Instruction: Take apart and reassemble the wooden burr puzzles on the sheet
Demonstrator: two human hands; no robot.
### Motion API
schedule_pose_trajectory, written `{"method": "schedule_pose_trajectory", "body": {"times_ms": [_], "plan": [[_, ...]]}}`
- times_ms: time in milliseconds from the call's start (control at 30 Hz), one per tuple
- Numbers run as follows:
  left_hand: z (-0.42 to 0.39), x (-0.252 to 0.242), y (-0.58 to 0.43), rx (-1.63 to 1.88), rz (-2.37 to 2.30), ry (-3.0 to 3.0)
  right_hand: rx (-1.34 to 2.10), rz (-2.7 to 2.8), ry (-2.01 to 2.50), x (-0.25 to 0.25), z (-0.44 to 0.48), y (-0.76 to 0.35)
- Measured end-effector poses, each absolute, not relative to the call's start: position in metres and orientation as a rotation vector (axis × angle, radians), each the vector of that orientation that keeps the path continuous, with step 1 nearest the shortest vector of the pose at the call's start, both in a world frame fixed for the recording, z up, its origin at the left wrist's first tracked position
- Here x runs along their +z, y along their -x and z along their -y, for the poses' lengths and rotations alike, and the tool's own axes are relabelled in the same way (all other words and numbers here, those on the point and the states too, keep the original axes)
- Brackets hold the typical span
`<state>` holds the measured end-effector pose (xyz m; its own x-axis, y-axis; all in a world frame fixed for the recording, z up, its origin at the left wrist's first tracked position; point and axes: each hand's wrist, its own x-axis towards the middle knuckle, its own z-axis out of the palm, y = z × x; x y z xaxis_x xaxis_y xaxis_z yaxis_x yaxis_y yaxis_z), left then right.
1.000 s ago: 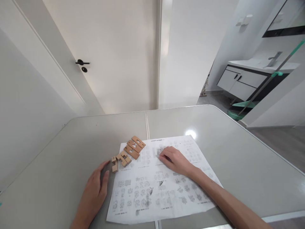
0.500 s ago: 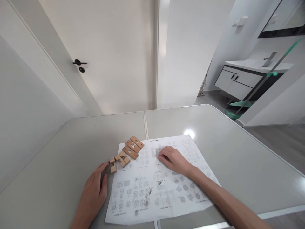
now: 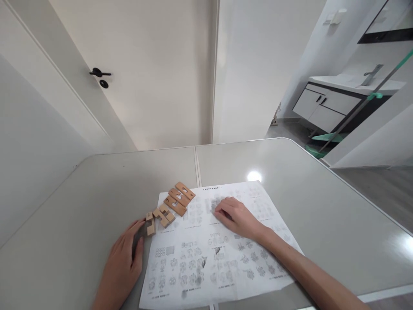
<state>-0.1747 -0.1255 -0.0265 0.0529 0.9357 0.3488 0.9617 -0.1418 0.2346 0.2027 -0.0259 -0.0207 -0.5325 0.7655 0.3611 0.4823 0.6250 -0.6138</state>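
My left hand (image 3: 124, 254) rests on the table at the left of the printed sheet. Its thumb is spread from the fingers, and the fingertips are at the nearest notched wooden block (image 3: 150, 226), seemingly touching it. Two more light wooden puzzle blocks (image 3: 165, 215) lie together just to the right, on the sheet's upper left. Beyond them are three flat wooden pieces (image 3: 178, 197) with cut-outs and marks, side by side. On the upper middle of the paper sheet (image 3: 200, 234), my right hand (image 3: 235, 217) lies with its fingers curled in; nothing shows in it.
The sheet carries small grey diagrams and has a few torn spots. It lies across the seam of the grey table (image 3: 80, 202). A door (image 3: 155, 77) stands behind the table. At the right are a washbasin cabinet (image 3: 325, 105) and a green-handled dustpan (image 3: 329, 137).
The camera view has shifted slightly. Both hands, the blocks and the sheet keep about the same places relative to each other.
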Motion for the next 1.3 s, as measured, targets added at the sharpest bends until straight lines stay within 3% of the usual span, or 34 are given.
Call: {"method": "schedule_pose_trajectory", "body": {"times_ms": [1300], "plan": [[0.1254,-0.0322,0.1753,-0.673,2.039,2.242,0.610,2.246,0.999,-0.0193,0.0255,-0.2026]]}}
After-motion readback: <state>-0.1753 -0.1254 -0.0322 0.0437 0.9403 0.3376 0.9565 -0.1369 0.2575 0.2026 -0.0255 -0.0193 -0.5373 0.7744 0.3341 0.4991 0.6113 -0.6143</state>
